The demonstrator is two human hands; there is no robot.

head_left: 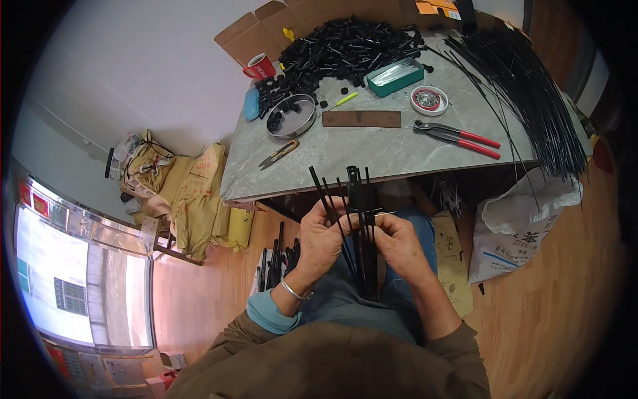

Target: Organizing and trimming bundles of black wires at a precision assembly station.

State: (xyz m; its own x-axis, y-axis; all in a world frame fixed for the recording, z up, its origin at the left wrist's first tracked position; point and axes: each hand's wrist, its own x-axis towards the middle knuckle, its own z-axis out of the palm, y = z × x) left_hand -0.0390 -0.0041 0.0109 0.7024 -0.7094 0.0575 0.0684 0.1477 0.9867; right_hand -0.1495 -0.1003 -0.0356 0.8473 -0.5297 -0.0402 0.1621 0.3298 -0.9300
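Note:
Over my lap, just in front of the table edge, I hold a bundle of thin black rods (pixel 317 179) around a thicker black shaft (pixel 353 189). My left hand (pixel 320 245) is closed around the rods, its thumb pressed against them. My right hand (pixel 401 247) pinches at the right side of the bundle, where a thin pale wire (pixel 384 213) sticks out by the fingertips. Where the wire meets the rods is too small to make out. The lower ends of the bundle hang down between my legs.
On the grey table (pixel 292 163) lie scissors (pixel 279 154), red-handled pincers (pixel 458 138), a rusty metal strip (pixel 361 119), a round tin (pixel 291 116), a green box (pixel 395 76) and a heap of black parts (pixel 352 46). Long black rods (pixel 525 93) overhang the right edge above a white sack (pixel 512 233).

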